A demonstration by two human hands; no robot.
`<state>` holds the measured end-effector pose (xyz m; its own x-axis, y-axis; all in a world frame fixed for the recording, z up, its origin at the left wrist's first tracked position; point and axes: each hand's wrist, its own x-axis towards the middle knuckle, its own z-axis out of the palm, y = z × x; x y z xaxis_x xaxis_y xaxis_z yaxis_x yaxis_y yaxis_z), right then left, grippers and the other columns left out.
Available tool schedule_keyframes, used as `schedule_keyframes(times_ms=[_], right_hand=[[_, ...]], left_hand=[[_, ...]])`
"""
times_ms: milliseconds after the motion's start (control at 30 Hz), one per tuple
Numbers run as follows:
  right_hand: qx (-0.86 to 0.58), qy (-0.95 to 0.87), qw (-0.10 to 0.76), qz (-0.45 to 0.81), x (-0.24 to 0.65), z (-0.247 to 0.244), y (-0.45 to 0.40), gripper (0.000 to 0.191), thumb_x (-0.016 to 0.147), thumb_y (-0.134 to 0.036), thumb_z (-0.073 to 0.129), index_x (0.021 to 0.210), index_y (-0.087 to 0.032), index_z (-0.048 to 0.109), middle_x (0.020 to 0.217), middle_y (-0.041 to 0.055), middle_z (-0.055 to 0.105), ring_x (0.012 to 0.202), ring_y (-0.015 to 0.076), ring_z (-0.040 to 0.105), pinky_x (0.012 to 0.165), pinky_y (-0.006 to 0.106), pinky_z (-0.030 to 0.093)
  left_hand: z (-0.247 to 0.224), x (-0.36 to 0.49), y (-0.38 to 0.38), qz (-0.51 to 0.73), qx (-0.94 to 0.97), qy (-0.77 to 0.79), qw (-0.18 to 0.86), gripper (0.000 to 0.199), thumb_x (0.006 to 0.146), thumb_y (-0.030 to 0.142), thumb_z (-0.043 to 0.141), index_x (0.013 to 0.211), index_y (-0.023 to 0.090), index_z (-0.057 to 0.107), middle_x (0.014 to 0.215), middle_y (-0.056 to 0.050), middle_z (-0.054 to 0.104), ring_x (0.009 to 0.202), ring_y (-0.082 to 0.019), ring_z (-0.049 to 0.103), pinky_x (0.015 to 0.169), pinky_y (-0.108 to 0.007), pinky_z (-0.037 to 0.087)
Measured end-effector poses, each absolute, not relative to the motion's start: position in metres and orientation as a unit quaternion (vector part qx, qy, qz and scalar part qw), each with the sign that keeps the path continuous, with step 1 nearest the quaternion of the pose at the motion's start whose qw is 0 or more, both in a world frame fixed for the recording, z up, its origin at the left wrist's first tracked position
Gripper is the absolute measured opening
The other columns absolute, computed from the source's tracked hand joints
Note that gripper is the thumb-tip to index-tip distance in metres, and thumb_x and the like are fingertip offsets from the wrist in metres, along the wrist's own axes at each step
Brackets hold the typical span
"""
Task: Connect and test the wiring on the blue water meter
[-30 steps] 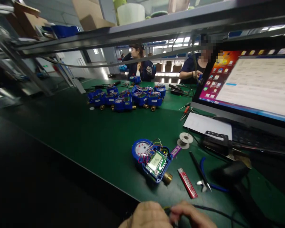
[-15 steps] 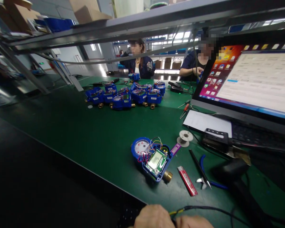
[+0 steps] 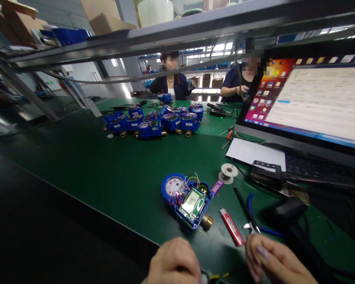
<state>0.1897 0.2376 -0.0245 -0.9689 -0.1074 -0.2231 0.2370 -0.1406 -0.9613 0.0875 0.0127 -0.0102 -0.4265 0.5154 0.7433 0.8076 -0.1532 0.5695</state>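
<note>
My left hand sits at the bottom edge, fingers closed on the end of a thin black cable with yellow wire showing. My right hand is to its right, fingers curled together where the cable runs under it. Just beyond the hands, an open blue water meter lies on the green mat, with its dial, coloured wires and a small display board exposed. Neither hand touches it.
Right of the meter lie a red flat stick, blue-handled cutters, a white spool and a black scanner. A monitor, a keyboard and paper stand at right. Several blue meters sit farther back. Two co-workers sit opposite.
My hands have moved apart: the right hand slid right along the cable and shows more fully. The view shifted slightly left.
</note>
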Motion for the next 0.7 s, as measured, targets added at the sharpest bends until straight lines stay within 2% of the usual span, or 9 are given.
schedule_keyframes(times_ms=[67, 100, 167, 233, 300, 400, 500, 600, 700], right_hand=[[0.132, 0.747, 0.014, -0.652, 0.185, -0.026, 0.256, 0.046, 0.084, -0.059, 0.039, 0.078, -0.015, 0.053, 0.073, 0.0051, 0.051, 0.07, 0.0137, 0.05, 0.067, 0.023, 0.041], [0.164, 0.795, -0.03, -0.584, 0.181, -0.026, 0.263, 0.045, 0.081, -0.059, 0.042, 0.085, -0.016, 0.057, 0.079, 0.006, 0.055, 0.077, 0.0155, 0.052, 0.071, 0.025, 0.042], [0.192, 0.857, -0.082, -0.471, 0.174, -0.029, 0.271, 0.044, 0.079, -0.058, 0.045, 0.097, -0.02, 0.059, 0.093, 0.0059, 0.057, 0.088, 0.0183, 0.055, 0.079, 0.028, 0.043], [0.181, 0.895, -0.08, -0.4, 0.166, -0.036, 0.269, 0.041, 0.08, -0.053, 0.041, 0.1, -0.022, 0.059, 0.1, 0.0052, 0.057, 0.093, 0.0202, 0.055, 0.084, 0.033, 0.043], [0.128, 0.924, -0.035, -0.36, 0.155, -0.042, 0.262, 0.038, 0.084, -0.045, 0.033, 0.097, -0.022, 0.06, 0.095, 0.0053, 0.057, 0.088, 0.021, 0.056, 0.08, 0.037, 0.045], [0.052, 0.933, -0.024, -0.354, 0.13, -0.038, 0.252, 0.036, 0.087, -0.034, 0.027, 0.095, -0.022, 0.06, 0.09, 0.0048, 0.057, 0.083, 0.0188, 0.056, 0.074, 0.036, 0.046], [0.011, 0.915, -0.101, -0.39, 0.094, -0.014, 0.245, 0.025, 0.089, -0.032, 0.036, 0.094, -0.022, 0.059, 0.093, 0.0019, 0.057, 0.086, 0.0143, 0.055, 0.077, 0.029, 0.044], [-0.045, 0.901, -0.12, -0.414, 0.054, 0.013, 0.236, 0.018, 0.086, -0.028, 0.048, 0.1, -0.022, 0.058, 0.101, 0.0004, 0.057, 0.095, 0.0127, 0.053, 0.084, 0.027, 0.041], [-0.071, 0.894, -0.062, -0.438, 0.023, 0.028, 0.225, 0.03, 0.078, -0.021, 0.061, 0.108, -0.02, 0.057, 0.106, 0.0005, 0.058, 0.098, 0.0125, 0.053, 0.086, 0.024, 0.039]], left_hand=[[-0.005, 0.074, 0.003, -0.532, -0.498, -0.658, 0.188, 0.01, 0.084, 0.009, 0.048, 0.086, 0.014, 0.056, 0.076, -0.005, 0.056, 0.073, -0.01, 0.056, 0.062, -0.021, 0.049], [-0.007, 0.068, -0.004, -0.493, -0.481, -0.694, 0.208, 0.016, 0.08, 0.001, 0.051, 0.089, 0.012, 0.056, 0.08, -0.005, 0.054, 0.076, -0.01, 0.055, 0.063, -0.019, 0.049], [-0.016, 0.057, -0.019, -0.409, -0.441, -0.769, 0.218, 0.022, 0.077, -0.005, 0.051, 0.091, 0.011, 0.056, 0.083, -0.005, 0.051, 0.078, -0.007, 0.053, 0.065, -0.014, 0.048], [-0.032, 0.05, -0.035, -0.336, -0.43, -0.813, 0.205, 0.019, 0.079, -0.002, 0.049, 0.09, 0.012, 0.056, 0.083, -0.004, 0.049, 0.077, -0.005, 0.052, 0.065, -0.011, 0.046], [-0.046, 0.044, -0.049, -0.304, -0.437, -0.829, 0.173, 0.021, 0.082, 0.001, 0.044, 0.092, 0.015, 0.056, 0.084, -0.003, 0.049, 0.077, -0.004, 0.052, 0.067, -0.009, 0.045], [-0.05, 0.034, -0.058, -0.33, -0.393, -0.847, 0.142, 0.023, 0.084, 0.004, 0.041, 0.096, 0.019, 0.055, 0.089, -0.002, 0.049, 0.081, -0.003, 0.052, 0.069, -0.008, 0.043], [-0.026, 0.024, -0.044, -0.397, -0.281, -0.856, 0.178, 0.014, 0.085, 0.014, 0.047, 0.093, 0.022, 0.055, 0.092, 0.0, 0.048, 0.083, -0.004, 0.051, 0.071, -0.01, 0.042], [0.007, 0.012, -0.009, -0.405, -0.234, -0.873, 0.136, 0.015, 0.086, 0.029, 0.048, 0.097, 0.026, 0.058, 0.099, 0.0, 0.048, 0.094, -0.01, 0.047, 0.082, -0.021, 0.041], [0.029, 0.002, 0.03, -0.333, -0.24, -0.911, 0.039, 0.016, 0.083, 0.032, 0.052, 0.094, 0.025, 0.062, 0.099, -0.002, 0.05, 0.097, -0.018, 0.043, 0.086, -0.034, 0.036]])
